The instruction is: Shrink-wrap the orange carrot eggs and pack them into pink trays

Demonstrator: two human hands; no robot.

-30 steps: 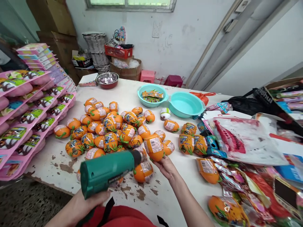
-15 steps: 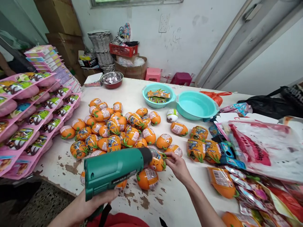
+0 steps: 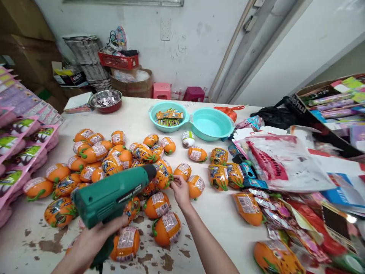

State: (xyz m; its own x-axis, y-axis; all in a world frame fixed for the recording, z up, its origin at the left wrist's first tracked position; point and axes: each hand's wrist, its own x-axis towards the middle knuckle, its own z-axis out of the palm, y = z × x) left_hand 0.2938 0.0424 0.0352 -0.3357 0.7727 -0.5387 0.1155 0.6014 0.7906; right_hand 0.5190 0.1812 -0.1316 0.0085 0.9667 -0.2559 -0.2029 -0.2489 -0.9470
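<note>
A green heat gun (image 3: 114, 194) is gripped by its handle in my left hand (image 3: 99, 236), its black nozzle pointing right. Just past the nozzle, an orange carrot-shaped egg (image 3: 163, 174) in a printed wrap is held by its green leafy end between the pinched fingers of my right hand (image 3: 180, 190). Many similar orange eggs (image 3: 92, 152) lie heaped to the left of and behind the gun. Two more, an orange egg with a white label (image 3: 167, 228) and another one (image 3: 125, 243), rest below the nozzle.
Two turquoise basins (image 3: 212, 123) stand at the back, the left one holding packets. Near them is a white-and-green egg (image 3: 188, 139). Pink trays (image 3: 28, 152) stack at left, a metal bowl (image 3: 106, 101) behind. A plastic bag (image 3: 285, 161) and loose wrappers (image 3: 288, 220) cover the right.
The view has turned to the right, so the table appears shifted left. Both hands still hold the heat gun and an orange egg, with the nozzle kept close to the egg.
</note>
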